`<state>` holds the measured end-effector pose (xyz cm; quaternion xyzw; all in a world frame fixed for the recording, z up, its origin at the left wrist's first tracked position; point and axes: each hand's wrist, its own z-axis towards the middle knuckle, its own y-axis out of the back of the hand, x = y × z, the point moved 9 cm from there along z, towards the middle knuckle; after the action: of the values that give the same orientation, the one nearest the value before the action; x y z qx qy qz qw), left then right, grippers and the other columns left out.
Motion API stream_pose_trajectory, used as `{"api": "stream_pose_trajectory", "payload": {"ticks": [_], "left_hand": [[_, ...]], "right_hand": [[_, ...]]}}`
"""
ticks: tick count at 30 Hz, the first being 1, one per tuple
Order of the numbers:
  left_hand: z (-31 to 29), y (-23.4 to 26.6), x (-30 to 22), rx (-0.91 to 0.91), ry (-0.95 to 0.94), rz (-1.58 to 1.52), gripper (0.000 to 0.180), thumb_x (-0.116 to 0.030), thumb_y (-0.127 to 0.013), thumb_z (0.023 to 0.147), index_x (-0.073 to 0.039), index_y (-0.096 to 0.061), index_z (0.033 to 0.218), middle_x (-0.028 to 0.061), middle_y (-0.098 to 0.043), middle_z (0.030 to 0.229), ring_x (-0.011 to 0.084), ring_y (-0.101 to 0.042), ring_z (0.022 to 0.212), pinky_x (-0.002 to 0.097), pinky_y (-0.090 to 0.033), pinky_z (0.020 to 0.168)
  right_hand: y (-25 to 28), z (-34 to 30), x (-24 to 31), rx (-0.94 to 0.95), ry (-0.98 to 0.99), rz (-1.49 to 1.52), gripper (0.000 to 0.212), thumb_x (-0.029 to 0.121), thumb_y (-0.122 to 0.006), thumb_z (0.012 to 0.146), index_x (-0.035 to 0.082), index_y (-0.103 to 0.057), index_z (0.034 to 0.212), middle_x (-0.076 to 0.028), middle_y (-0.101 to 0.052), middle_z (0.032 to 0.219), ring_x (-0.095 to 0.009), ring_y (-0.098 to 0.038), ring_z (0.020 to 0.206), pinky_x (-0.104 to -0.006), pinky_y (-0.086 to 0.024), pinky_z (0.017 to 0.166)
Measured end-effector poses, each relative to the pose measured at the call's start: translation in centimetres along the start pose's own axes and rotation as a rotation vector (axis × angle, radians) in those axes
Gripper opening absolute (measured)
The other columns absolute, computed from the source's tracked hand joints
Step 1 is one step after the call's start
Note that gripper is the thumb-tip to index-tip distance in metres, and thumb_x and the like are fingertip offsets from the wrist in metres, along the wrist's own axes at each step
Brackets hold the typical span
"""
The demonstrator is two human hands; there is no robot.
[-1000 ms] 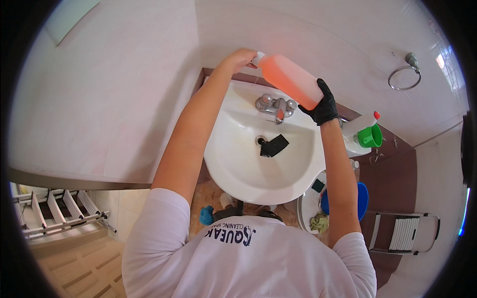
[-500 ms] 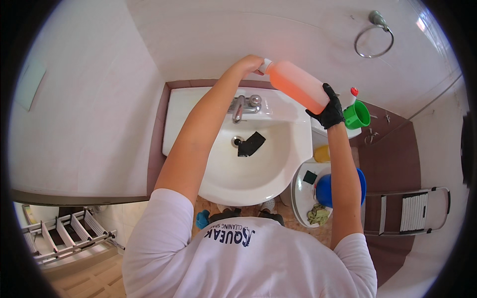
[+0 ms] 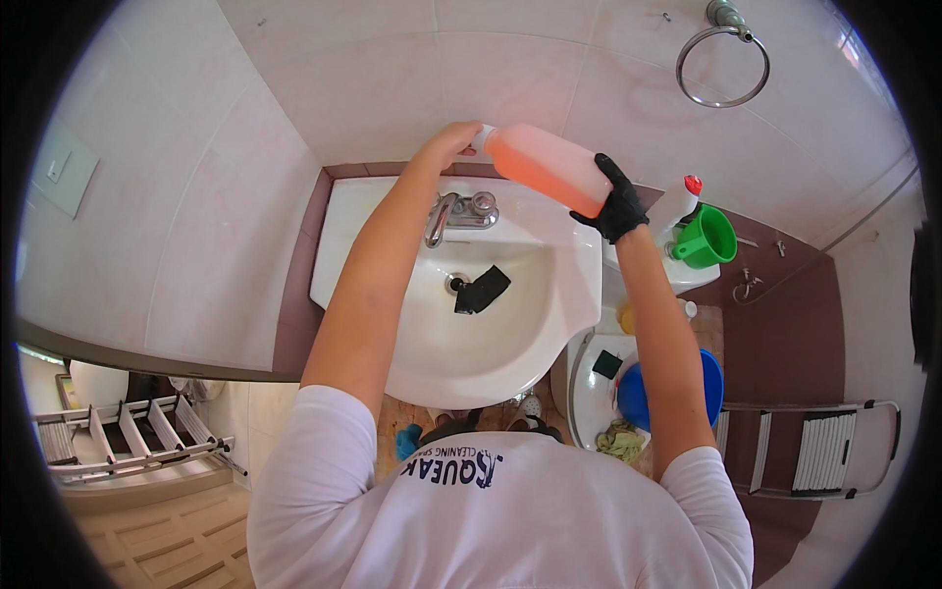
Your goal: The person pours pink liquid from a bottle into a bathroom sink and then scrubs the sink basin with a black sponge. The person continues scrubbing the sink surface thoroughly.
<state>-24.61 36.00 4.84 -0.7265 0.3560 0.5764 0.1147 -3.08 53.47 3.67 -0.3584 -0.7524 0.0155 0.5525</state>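
Observation:
Above the back of the white sink [image 3: 461,368] I hold a large plastic bottle [image 3: 549,167] of pinkish-orange liquid, tilted almost on its side. My bare left hand [image 3: 451,144] is closed around its white cap at the left end. My right hand [image 3: 620,204], in a black glove, grips the bottle's base at the right. Below the bottle is the chrome faucet [image 3: 461,213]. A black cloth-like piece [image 3: 484,291], perhaps the other glove, lies in the basin beside the drain.
Right of the sink, a green cup [image 3: 706,238] and a white bottle with a red top [image 3: 692,187] stand on the toilet tank. The toilet lid [image 3: 594,393] holds a dark green pad [image 3: 607,364], a crumpled cloth [image 3: 621,442] and a blue container [image 3: 711,378]. A towel ring [image 3: 723,98] hangs above.
Both hands and the bottle have shifted left in the picture, along with some camera movement. The bottle is still held at its cap and base.

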Motion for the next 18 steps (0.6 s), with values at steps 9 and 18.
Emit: {"api": "stream_pose_trajectory", "payload": {"ticks": [9, 18], "left_hand": [[0.2, 2.6, 1.2, -0.013, 0.022, -0.025, 0.032, -0.033, -0.045, 0.091, -0.009, -0.059, 0.106, 0.0013, -0.057, 0.101, 0.0119, -0.053, 0.081, 0.0252, -0.045, 0.074], [-1.5, 2.0, 2.2, 0.222, 0.065, -0.124, 0.036, -0.028, -0.046, 0.095, 0.000, -0.056, 0.114, 0.0078, -0.060, 0.110, 0.0155, -0.060, 0.095, 0.0287, -0.050, 0.086]], "right_hand": [[-2.0, 1.7, -1.0, 0.050, -0.052, -0.025, 0.062, 0.056, -0.065, 0.072, 0.023, -0.051, 0.122, -0.003, -0.054, 0.123, -0.027, -0.051, 0.110, -0.0547, -0.040, 0.088], [-1.9, -0.7, -1.7, 0.071, -0.086, -0.002, 0.057, 0.054, -0.065, 0.075, 0.024, -0.053, 0.121, -0.001, -0.055, 0.121, -0.027, -0.052, 0.109, -0.0546, -0.041, 0.086]]}}
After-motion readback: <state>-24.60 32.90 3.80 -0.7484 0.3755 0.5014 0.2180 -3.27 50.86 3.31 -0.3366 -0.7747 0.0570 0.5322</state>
